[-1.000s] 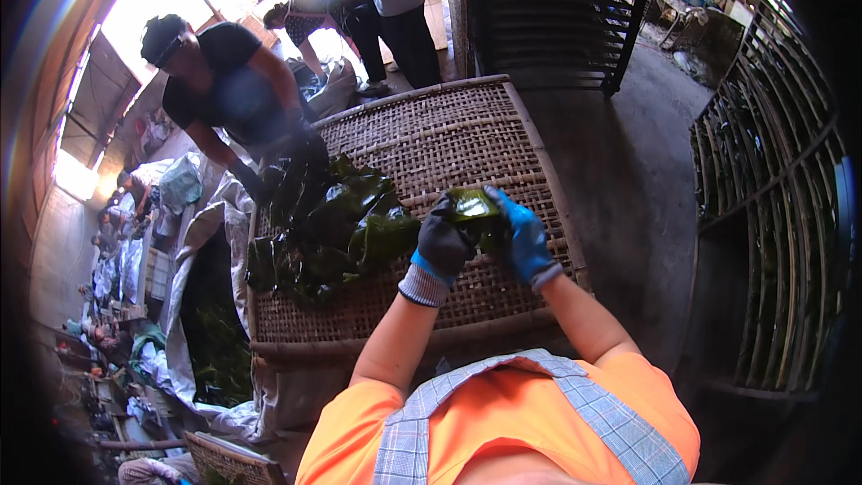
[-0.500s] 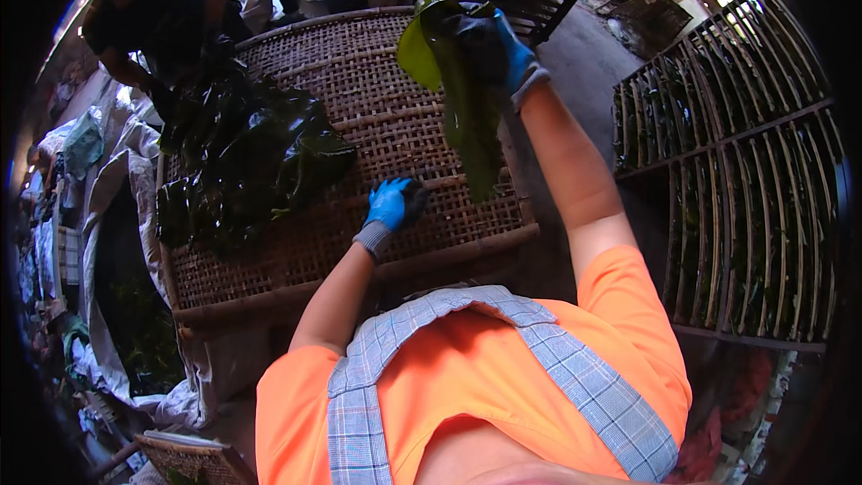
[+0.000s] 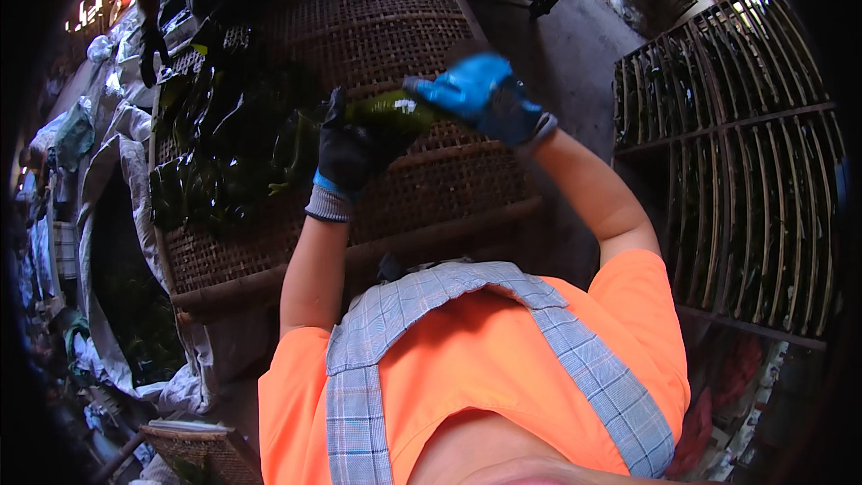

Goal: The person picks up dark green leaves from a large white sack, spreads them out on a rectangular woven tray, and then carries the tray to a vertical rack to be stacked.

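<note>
A glossy dark green leaf (image 3: 392, 111) is being held up above the woven tray (image 3: 404, 18), stretched between both gloved hands; it is looking wet or shiny, with a small bright glint near its middle, and it appears rolled or folded lengthwise into a narrow strip. The left hand (image 3: 348, 154), in a black glove with a blue and grey cuff, is gripping the leaf's left end with its fingers curled closed around it. The right hand (image 3: 480, 94), in a blue glove, is clasping the leaf's right end, fingers wrapped over it. The tray is a broad, shallow basket of brown wickerwork, and its left part is carrying a loose heap of similar dark green leaves (image 3: 224, 153), overlapping and shining, while its right part is showing bare weave. At the tray's far left corner another person's dark-gloved hand (image 3: 150, 40) is hanging over the heap. To the right of the tray, racks (image 3: 736, 153) are holding stacked slatted trays.
</note>
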Available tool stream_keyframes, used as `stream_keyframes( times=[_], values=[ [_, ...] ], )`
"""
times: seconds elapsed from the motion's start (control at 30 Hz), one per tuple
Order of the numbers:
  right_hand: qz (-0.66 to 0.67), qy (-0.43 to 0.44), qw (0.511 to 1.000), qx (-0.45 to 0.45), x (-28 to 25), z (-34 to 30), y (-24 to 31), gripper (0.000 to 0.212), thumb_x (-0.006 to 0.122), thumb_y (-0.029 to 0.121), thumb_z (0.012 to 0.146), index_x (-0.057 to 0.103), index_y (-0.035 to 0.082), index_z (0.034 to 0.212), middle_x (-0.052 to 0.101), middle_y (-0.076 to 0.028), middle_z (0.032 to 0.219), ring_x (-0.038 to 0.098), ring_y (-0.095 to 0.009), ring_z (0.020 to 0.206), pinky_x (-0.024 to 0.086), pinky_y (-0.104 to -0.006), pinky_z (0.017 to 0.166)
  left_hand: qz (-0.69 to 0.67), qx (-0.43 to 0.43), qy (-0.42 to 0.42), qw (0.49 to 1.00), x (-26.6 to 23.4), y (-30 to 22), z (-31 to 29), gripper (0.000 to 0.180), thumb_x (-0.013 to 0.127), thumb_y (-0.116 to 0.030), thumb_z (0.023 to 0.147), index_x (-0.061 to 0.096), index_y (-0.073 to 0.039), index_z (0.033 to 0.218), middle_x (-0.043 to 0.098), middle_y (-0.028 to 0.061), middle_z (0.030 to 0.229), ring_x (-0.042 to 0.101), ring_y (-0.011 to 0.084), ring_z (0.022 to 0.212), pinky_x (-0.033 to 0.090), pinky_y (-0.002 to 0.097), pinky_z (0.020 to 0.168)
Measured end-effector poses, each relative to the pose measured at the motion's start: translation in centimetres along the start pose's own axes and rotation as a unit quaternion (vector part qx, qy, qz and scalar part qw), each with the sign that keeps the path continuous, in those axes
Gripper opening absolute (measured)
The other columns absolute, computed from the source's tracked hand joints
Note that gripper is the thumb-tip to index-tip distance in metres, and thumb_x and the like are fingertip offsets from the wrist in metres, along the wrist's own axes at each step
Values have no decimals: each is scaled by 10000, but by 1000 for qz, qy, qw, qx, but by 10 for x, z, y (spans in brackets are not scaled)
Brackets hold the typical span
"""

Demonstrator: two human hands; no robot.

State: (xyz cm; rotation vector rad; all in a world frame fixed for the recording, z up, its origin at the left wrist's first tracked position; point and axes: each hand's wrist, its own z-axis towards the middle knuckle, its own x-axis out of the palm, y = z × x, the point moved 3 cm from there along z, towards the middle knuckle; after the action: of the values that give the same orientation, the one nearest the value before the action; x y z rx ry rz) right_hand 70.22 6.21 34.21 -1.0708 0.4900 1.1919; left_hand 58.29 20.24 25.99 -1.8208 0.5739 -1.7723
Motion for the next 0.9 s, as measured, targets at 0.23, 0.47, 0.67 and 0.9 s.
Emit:
stream_keyframes(
  times=[0.23,0.47,0.67,0.9],
  values=[
    [228,239,941,72,51,-109,111,433,563,104,825,514,122,1255,515,-135,1274,481,-308,1188,358,-446,1020,-223,-78,-28,971,-98,73,9,364,357,-102,936,444,-58,1287,492,96,1299,472,219,1182,347,356,1037],
    [713,-72,454,530,59,-136,77,556,611,117,857,378,40,1356,441,-102,1360,425,-214,1233,366,-324,1017,-254,-64,42,964,-65,55,-17,368,422,-128,899,492,-71,1256,575,54,1180,527,201,1090,399,320,962],
    [640,-225,622,391,90,-168,85,484,520,183,929,364,41,1364,462,-94,1332,448,-181,1208,368,-309,1013,-210,-54,-43,975,-8,66,12,383,521,-123,854,493,-44,1227,596,65,1023,563,193,933,448,312,835],
    [543,-157,705,429,64,-205,36,400,528,92,903,464,23,1292,546,-109,1237,560,-164,1053,455,-304,899,-151,-80,-166,971,15,110,37,430,637,-117,801,495,-12,1194,621,78,840,604,184,751,505,303,687]
  ],
)
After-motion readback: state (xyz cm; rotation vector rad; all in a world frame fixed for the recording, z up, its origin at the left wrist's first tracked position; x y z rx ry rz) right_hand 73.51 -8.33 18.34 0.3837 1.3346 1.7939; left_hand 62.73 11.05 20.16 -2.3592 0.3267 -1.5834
